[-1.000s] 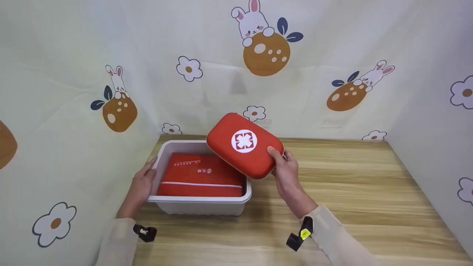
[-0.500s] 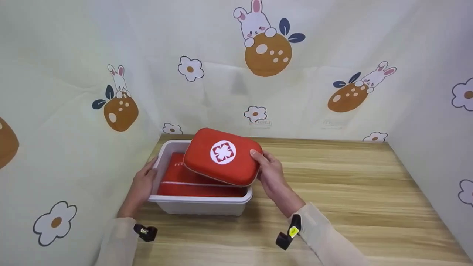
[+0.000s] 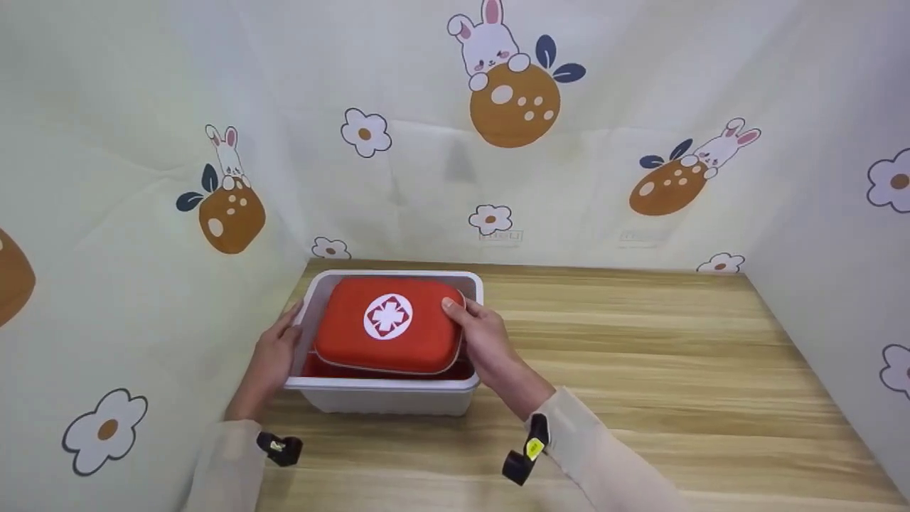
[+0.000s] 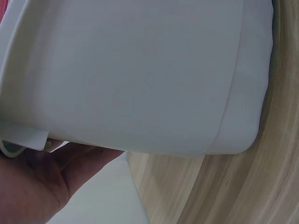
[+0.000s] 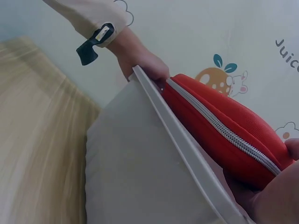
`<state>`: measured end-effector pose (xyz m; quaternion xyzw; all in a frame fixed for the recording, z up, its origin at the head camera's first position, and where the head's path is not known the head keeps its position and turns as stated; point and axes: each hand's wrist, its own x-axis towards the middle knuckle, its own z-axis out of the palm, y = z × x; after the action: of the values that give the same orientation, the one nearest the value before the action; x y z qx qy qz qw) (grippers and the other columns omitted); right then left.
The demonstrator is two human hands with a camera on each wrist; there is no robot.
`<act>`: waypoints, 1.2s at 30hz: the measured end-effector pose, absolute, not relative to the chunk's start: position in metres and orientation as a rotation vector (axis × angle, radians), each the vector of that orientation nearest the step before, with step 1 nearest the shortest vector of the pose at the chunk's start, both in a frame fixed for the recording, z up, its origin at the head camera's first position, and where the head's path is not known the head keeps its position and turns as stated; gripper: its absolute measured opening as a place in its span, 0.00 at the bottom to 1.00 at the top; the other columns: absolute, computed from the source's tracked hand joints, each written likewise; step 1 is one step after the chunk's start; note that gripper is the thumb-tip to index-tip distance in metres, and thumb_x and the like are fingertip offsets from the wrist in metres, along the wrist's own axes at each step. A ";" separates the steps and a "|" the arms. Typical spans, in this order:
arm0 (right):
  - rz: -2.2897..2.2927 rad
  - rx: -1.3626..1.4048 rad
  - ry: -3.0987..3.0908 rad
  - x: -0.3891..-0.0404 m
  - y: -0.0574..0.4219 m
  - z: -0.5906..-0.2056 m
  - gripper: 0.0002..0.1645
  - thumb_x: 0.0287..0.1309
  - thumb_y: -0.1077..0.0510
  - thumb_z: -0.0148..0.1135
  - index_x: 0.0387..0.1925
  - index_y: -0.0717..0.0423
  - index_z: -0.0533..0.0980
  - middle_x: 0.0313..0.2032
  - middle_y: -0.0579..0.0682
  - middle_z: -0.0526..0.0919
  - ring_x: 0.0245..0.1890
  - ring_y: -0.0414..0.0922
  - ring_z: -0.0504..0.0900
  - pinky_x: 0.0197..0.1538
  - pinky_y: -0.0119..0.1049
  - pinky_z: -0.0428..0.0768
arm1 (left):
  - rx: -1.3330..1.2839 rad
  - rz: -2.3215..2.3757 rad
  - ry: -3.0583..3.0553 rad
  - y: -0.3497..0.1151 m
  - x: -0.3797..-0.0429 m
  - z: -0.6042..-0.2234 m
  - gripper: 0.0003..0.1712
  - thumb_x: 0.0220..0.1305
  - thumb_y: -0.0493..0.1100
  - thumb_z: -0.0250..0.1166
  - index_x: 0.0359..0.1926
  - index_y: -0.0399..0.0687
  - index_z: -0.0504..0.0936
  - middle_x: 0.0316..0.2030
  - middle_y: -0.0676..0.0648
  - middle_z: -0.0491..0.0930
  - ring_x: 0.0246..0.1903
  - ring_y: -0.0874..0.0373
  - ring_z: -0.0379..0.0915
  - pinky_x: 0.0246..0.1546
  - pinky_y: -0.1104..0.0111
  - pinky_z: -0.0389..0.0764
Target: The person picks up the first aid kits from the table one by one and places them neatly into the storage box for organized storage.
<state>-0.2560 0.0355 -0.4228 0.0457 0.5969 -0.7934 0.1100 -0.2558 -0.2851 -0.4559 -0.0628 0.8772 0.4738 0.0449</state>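
A red zippered first-aid case (image 3: 398, 341) with a white round emblem lies over the opening of a white plastic bin (image 3: 384, 400). My right hand (image 3: 490, 345) pinches its right end, thumb on top and fingers underneath. In the right wrist view, the case (image 5: 219, 126) shows its silver zipper beside the bin's rim (image 5: 187, 149). My left hand (image 3: 274, 355) holds the bin's left side at the rim; in the left wrist view, the hand (image 4: 56, 182) is at the bin's edge. Under the case, a second red item (image 3: 323, 368) is mostly hidden.
The bin stands on a wood-grain table (image 3: 640, 370), towards its left side. Pale cloth (image 3: 604, 85) printed with rabbits, oranges and flowers encloses the table at the back and sides. Both wrists wear black cameras (image 3: 522, 455).
My right hand has brought the first-aid case left and down, from above the bin's right edge to within its opening, and levelled it. My left hand stays on the bin.
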 end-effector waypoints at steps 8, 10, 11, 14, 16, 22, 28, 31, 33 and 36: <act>-2.245 0.118 1.780 -0.255 0.026 -0.427 0.27 0.72 0.52 0.55 0.66 0.62 0.71 0.39 0.50 0.88 0.35 0.40 0.87 0.42 0.36 0.88 | -0.196 1.445 2.677 -0.283 -0.254 -0.455 0.31 0.80 0.47 0.34 0.80 0.61 0.46 0.80 0.42 0.42 0.80 0.41 0.39 0.78 0.45 0.46; -2.227 0.117 1.804 -0.254 0.024 -0.428 0.27 0.72 0.54 0.56 0.66 0.63 0.70 0.41 0.53 0.88 0.36 0.41 0.87 0.44 0.36 0.88 | -0.193 1.437 2.686 -0.283 -0.253 -0.456 0.31 0.80 0.46 0.35 0.80 0.60 0.46 0.80 0.41 0.42 0.80 0.41 0.36 0.79 0.45 0.46; -2.216 0.116 1.822 -0.253 0.024 -0.427 0.28 0.70 0.55 0.57 0.67 0.63 0.70 0.44 0.55 0.88 0.37 0.41 0.87 0.45 0.36 0.88 | -0.190 1.439 2.690 -0.283 -0.253 -0.456 0.31 0.80 0.46 0.35 0.80 0.59 0.47 0.80 0.41 0.42 0.80 0.41 0.36 0.79 0.45 0.46; -2.184 0.117 1.883 -0.251 0.022 -0.426 0.37 0.63 0.62 0.62 0.72 0.63 0.63 0.56 0.60 0.83 0.44 0.44 0.87 0.51 0.37 0.86 | -0.175 1.450 2.701 -0.283 -0.252 -0.457 0.31 0.81 0.45 0.36 0.80 0.57 0.47 0.80 0.40 0.42 0.80 0.40 0.37 0.79 0.46 0.46; -2.160 0.111 1.925 -0.250 0.022 -0.424 0.45 0.58 0.66 0.62 0.75 0.64 0.57 0.65 0.62 0.76 0.51 0.48 0.84 0.57 0.39 0.84 | -0.169 1.452 2.701 -0.284 -0.253 -0.457 0.31 0.81 0.46 0.36 0.80 0.57 0.47 0.80 0.41 0.42 0.80 0.41 0.37 0.79 0.46 0.47; -2.098 0.081 2.071 -0.250 0.025 -0.423 0.47 0.52 0.75 0.57 0.75 0.65 0.56 0.74 0.61 0.63 0.74 0.55 0.65 0.74 0.45 0.68 | -0.175 1.444 2.687 -0.285 -0.253 -0.456 0.31 0.81 0.47 0.35 0.80 0.59 0.46 0.80 0.42 0.42 0.80 0.40 0.37 0.78 0.45 0.46; -2.091 0.037 2.126 -0.252 0.028 -0.429 0.44 0.50 0.78 0.54 0.72 0.69 0.60 0.72 0.65 0.65 0.74 0.58 0.63 0.76 0.47 0.63 | -0.173 1.438 2.688 -0.286 -0.253 -0.456 0.30 0.81 0.47 0.35 0.80 0.61 0.45 0.81 0.43 0.41 0.80 0.42 0.37 0.79 0.46 0.47; -2.103 0.038 2.116 -0.252 0.029 -0.429 0.43 0.51 0.78 0.53 0.72 0.70 0.60 0.71 0.66 0.66 0.74 0.59 0.64 0.76 0.47 0.64 | -0.173 1.429 2.685 -0.286 -0.254 -0.456 0.31 0.81 0.47 0.35 0.80 0.62 0.45 0.81 0.44 0.40 0.80 0.42 0.36 0.79 0.46 0.46; -2.113 0.047 2.100 -0.251 0.031 -0.428 0.42 0.51 0.77 0.52 0.71 0.71 0.61 0.71 0.66 0.67 0.74 0.58 0.65 0.76 0.47 0.64 | -0.172 1.423 2.686 -0.286 -0.254 -0.456 0.31 0.81 0.47 0.35 0.80 0.62 0.45 0.81 0.44 0.40 0.80 0.42 0.36 0.79 0.46 0.45; -2.139 0.044 2.057 -0.250 0.034 -0.428 0.40 0.51 0.77 0.51 0.70 0.72 0.62 0.70 0.67 0.67 0.73 0.59 0.66 0.76 0.48 0.65 | -0.171 1.406 2.691 -0.287 -0.255 -0.455 0.31 0.81 0.47 0.35 0.80 0.60 0.45 0.80 0.42 0.41 0.80 0.40 0.38 0.78 0.45 0.46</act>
<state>-0.2500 0.0339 -0.4282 0.0149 0.6904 -0.7181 0.0867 -0.2546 -0.2871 -0.4555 -0.0561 0.8838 0.4618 0.0503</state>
